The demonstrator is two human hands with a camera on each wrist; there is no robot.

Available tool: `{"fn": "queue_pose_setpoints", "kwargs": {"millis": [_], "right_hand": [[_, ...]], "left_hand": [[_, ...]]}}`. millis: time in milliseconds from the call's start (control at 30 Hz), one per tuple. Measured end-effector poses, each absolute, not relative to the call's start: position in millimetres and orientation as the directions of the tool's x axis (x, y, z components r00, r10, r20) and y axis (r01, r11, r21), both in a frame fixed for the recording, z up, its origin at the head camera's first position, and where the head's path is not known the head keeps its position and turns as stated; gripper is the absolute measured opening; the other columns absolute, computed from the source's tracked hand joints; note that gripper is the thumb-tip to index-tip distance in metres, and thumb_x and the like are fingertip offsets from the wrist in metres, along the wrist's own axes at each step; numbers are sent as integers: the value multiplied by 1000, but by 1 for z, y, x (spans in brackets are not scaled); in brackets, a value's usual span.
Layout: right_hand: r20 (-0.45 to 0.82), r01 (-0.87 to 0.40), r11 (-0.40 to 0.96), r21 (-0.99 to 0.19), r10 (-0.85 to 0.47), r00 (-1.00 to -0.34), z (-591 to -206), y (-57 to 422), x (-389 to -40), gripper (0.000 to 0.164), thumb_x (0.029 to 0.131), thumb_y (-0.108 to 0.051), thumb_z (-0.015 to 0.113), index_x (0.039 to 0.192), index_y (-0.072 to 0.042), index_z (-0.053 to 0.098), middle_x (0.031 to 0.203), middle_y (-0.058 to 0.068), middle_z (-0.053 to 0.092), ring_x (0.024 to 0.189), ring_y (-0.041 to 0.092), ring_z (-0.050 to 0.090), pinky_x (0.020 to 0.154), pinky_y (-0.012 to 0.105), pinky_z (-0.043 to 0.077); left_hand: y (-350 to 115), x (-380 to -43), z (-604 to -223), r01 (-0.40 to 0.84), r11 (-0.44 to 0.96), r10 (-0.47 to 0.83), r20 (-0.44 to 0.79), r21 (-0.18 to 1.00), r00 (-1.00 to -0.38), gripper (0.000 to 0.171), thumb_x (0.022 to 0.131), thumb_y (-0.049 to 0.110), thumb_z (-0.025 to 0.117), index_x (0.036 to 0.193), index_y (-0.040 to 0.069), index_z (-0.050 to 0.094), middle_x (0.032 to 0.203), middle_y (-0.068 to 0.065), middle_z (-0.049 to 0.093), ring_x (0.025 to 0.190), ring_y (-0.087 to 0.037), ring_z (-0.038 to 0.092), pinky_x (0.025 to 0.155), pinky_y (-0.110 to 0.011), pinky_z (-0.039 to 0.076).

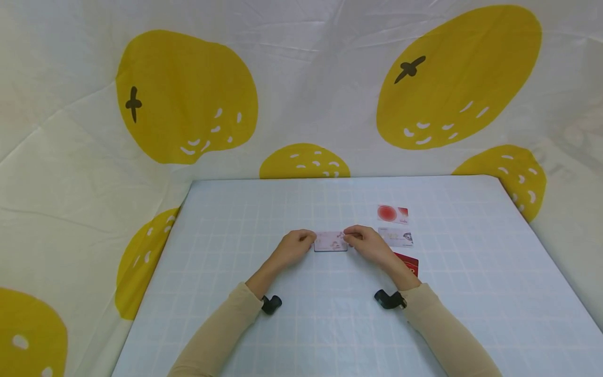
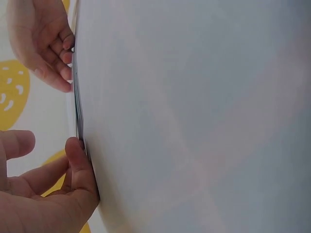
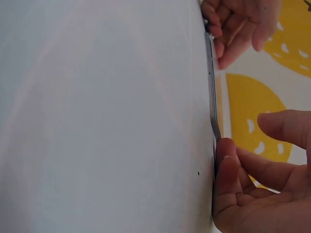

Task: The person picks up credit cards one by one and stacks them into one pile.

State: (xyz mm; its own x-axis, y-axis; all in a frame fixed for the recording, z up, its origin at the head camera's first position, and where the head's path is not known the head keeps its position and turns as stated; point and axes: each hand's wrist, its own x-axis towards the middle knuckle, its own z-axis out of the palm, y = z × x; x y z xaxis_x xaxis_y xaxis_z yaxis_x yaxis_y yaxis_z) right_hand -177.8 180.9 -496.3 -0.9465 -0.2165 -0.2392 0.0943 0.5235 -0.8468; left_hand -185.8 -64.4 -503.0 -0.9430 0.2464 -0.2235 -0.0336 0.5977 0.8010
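A small stack of cards (image 1: 330,242) lies on the table between both hands, with a pale pink printed card on top. In the wrist views the thin edges of the cards (image 2: 77,97) show as several layers close to the table surface. My left hand (image 1: 297,245) holds the stack's left end with bent fingers. Opposite it, my right hand (image 1: 369,243) holds the right end, its fingertips (image 3: 226,167) at the edge. The raised digits in both wrist views stand apart from the cards.
To the right lie a white card with a red circle (image 1: 392,213), a pale grey card (image 1: 397,237) and a red card (image 1: 409,264) partly hidden by the right forearm. The pale gridded table (image 1: 245,209) meets a white curtain with yellow fruit shapes (image 1: 188,99).
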Motion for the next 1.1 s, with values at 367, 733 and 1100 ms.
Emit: {"fn": "queue_pose_setpoints", "kwargs": {"millis": [367,733,1100], "right_hand": [[-236,94,532,-842,-206,-950,-497,180,-177,34,101,-26,61,129,-7,64,115,7,67,98,24,59,91,42,52],[-227,85,541,-837,-202,-953,-500,180,-178,34,101,-27,61,128,-7,64,114,7,67,97,24,59,90,42,52],[-210,65,544,-837,-209,-955,-505,181,-180,33,101,-26,61,126,-6,65,109,6,68,92,24,59,84,38,52]], "left_hand": [[-63,-185,-504,-21,604,244,-211,797,-947,45,104,39,51,132,7,65,130,-7,64,128,-26,53,106,-46,41],[-64,-184,-504,-30,598,238,-214,801,-947,45,103,39,52,132,6,64,129,-8,64,125,-26,55,104,-47,43],[-65,-183,-505,-29,585,236,-205,811,-950,44,103,39,53,132,8,64,125,-6,65,120,-23,57,101,-46,45]]}}
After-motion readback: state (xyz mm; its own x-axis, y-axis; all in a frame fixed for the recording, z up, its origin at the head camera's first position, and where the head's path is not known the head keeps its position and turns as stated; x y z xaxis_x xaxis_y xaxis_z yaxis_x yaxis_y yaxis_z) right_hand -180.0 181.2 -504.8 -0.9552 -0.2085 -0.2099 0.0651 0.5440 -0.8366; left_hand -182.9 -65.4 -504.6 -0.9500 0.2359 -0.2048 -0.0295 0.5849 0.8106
